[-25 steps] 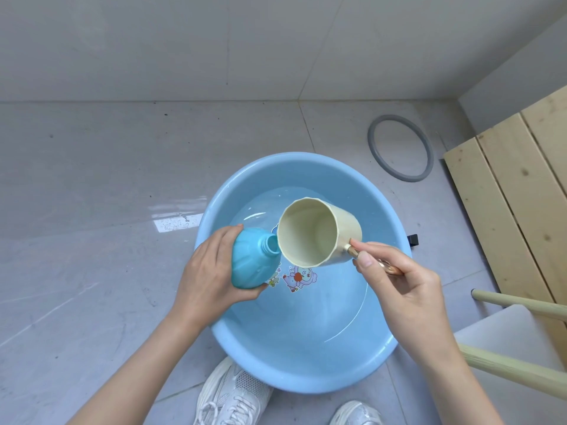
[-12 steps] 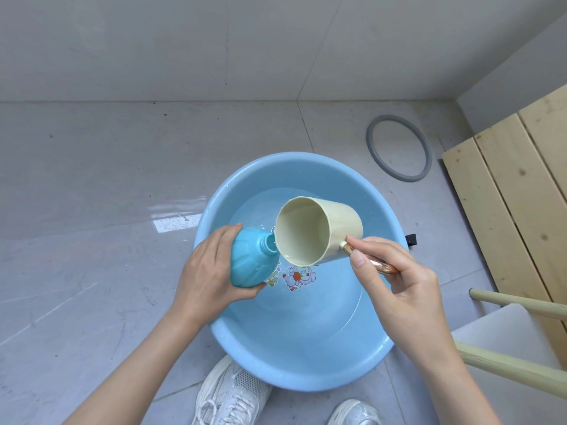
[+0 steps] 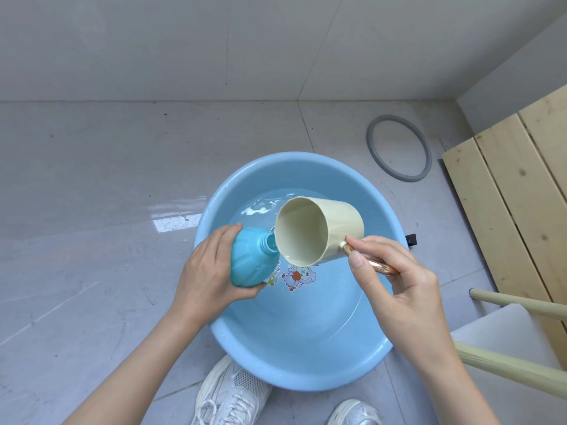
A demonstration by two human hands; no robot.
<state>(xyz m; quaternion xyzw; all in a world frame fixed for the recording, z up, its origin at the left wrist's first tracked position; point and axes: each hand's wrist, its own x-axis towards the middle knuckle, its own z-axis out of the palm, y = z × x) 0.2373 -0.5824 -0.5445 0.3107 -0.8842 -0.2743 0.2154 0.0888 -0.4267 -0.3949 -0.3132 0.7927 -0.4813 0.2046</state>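
Teal bottle (image 3: 251,262) tilted, open mouth toward 2 o'clock, held above blue basin (image 3: 306,381), left of its centre. Left hand (image 3: 208,271) fingers (image 3: 227,237) wrapped round the bottle body. Cream cup (image 3: 319,231) at 3 o'clock of bottle, tipped, lip at the bottle mouth, thin pool of water at the lower lip. Right hand (image 3: 405,289) fingers (image 3: 377,243) pinch the cup's copper handle (image 3: 379,266). Pouring step: tip cup slowly, lip centred over the narrow mouth, bottle steady; spill should land in basin. Grey ring (image 3: 371,148) on floor at 1 o'clock of basin, white shoes (image 3: 230,391) at 6 o'clock.
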